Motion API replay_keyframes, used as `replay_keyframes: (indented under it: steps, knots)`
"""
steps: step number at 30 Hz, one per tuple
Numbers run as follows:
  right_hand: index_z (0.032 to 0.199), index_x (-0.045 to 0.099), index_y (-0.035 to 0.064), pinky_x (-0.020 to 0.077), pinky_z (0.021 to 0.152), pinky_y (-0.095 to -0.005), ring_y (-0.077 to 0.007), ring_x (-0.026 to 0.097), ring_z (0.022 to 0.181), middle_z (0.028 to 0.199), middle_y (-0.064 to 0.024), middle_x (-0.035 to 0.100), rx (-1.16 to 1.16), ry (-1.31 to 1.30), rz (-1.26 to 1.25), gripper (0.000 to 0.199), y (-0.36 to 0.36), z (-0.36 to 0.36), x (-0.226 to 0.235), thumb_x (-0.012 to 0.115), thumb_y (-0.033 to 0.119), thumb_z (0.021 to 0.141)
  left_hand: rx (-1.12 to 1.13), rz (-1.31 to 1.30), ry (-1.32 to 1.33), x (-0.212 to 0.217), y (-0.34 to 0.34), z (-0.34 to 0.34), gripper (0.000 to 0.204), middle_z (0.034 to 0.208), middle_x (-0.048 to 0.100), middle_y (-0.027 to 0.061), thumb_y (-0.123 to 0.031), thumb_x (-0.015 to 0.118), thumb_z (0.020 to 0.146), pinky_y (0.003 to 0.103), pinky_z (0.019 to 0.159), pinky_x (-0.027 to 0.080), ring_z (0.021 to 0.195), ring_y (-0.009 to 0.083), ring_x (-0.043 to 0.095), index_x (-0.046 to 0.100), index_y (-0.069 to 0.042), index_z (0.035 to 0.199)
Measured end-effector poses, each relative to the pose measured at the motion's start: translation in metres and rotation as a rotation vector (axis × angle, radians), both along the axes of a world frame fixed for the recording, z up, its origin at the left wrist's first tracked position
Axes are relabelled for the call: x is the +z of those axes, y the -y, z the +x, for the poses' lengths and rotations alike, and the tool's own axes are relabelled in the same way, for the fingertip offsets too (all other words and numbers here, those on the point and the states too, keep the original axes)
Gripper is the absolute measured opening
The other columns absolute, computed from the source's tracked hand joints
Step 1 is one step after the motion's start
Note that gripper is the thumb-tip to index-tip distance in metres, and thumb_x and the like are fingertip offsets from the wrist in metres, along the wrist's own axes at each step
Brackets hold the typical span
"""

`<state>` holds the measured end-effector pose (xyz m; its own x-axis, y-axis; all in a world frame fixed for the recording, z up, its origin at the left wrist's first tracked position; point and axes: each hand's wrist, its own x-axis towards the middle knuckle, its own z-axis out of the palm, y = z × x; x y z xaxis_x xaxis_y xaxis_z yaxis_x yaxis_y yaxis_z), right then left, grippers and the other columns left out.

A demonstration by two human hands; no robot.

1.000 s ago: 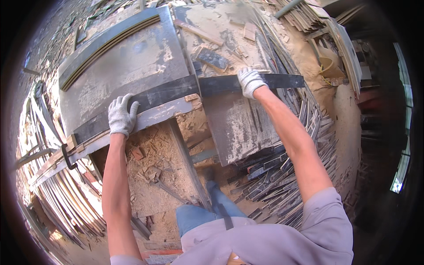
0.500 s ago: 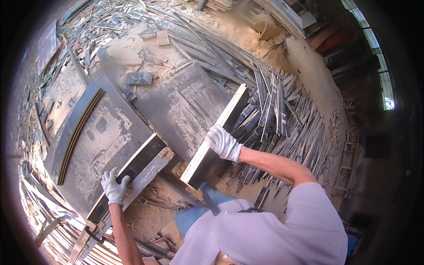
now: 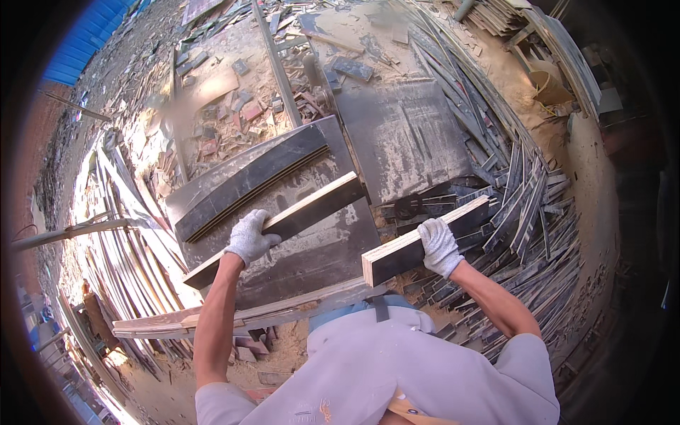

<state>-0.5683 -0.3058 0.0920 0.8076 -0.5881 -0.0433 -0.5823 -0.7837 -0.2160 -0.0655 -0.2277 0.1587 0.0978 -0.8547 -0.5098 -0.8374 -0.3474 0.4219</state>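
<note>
My left hand point(image 3: 251, 237), in a pale knitted glove, is closed over the top edge of a long black-faced plywood strip point(image 3: 315, 204) standing on edge across the worn metal table point(image 3: 312, 255). My right hand point(image 3: 440, 248), gloved alike, grips a bundle of plywood strips point(image 3: 397, 258) from above, with pale layered edges upward and a black face toward me. This bundle is held off the table's right side. Beyond the left strip lies a stack of dark plywood strips point(image 3: 255, 180) on the table, untouched by either hand.
A wooden rail point(image 3: 283, 304) runs along the table's near edge. A second sawdust-covered plate point(image 3: 407, 134) adjoins on the far right. Heaped offcut strips point(image 3: 538, 212) lie at right, long thin strips point(image 3: 127, 248) at left, and scraps point(image 3: 248, 110) beyond the table.
My left hand has moved the strip away from the near rail, farther onto the table. My right hand keeps hold of its bundle, now turned closer to level. The view has swung left.
</note>
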Motion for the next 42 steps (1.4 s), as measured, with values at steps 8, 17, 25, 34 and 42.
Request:
replay_keyframes:
  steps: [8,17,25,34,42]
  knots:
    - [0.111,0.053,-0.0005,0.0447,0.093,-0.0499,-0.0385,0.055,0.101,0.104,-0.0203,0.053,0.027,-0.220,0.168,0.053,-0.019,0.040,0.013,0.069,0.012,0.062,0.161,-0.007,-0.051,-0.049,0.045,0.087,0.055,0.122,0.070,0.0188,-0.023,0.087,0.077,0.043,0.100,0.052,0.115,0.0345,0.067,0.071,-0.005,0.127]
    - [0.111,0.061,0.0027,0.0456,0.086,-0.0468,-0.0325,0.058,0.105,0.110,-0.0185,0.060,0.126,-0.406,0.212,0.043,-0.076,0.188,0.012,0.072,0.019,0.073,-0.011,-0.376,0.427,-0.063,-0.005,0.030,0.086,0.147,0.052,0.0187,-0.056,0.078,0.085,0.050,0.115,0.038,0.138,0.0401,0.046,0.049,-0.008,0.150]
    - [0.123,0.067,0.0064,0.0548,0.074,-0.0613,-0.0354,0.065,0.101,0.110,-0.0160,0.066,0.218,-0.402,0.120,0.034,-0.179,0.303,-0.028,0.059,0.023,0.094,-0.223,-0.109,0.099,-0.045,-0.158,-0.092,0.122,0.138,0.058,0.0204,-0.044,0.092,0.062,0.049,0.109,0.044,0.125,0.0382,0.057,0.032,-0.003,0.160]
    - [0.154,0.031,-0.0093,0.0203,0.125,-0.0589,-0.0505,0.036,0.143,0.148,-0.0301,0.040,0.114,-0.175,0.295,0.105,-0.087,0.071,-0.021,0.074,0.022,0.063,-0.168,-0.026,0.167,-0.113,-0.222,-0.114,0.114,0.132,0.056,0.0160,-0.032,0.092,0.063,0.050,0.112,0.040,0.122,0.0344,0.055,0.035,-0.002,0.157]
    - [0.145,0.046,0.0037,0.0462,0.104,-0.0501,-0.0392,0.051,0.131,0.138,-0.0178,0.054,0.083,-0.366,0.149,0.089,-0.011,-0.027,-0.071,0.079,0.015,0.064,-0.129,-0.017,0.229,-0.107,-0.205,-0.149,0.107,0.124,0.057,0.0162,-0.028,0.090,0.062,0.048,0.107,0.043,0.117,0.0341,0.055,0.040,-0.001,0.152]
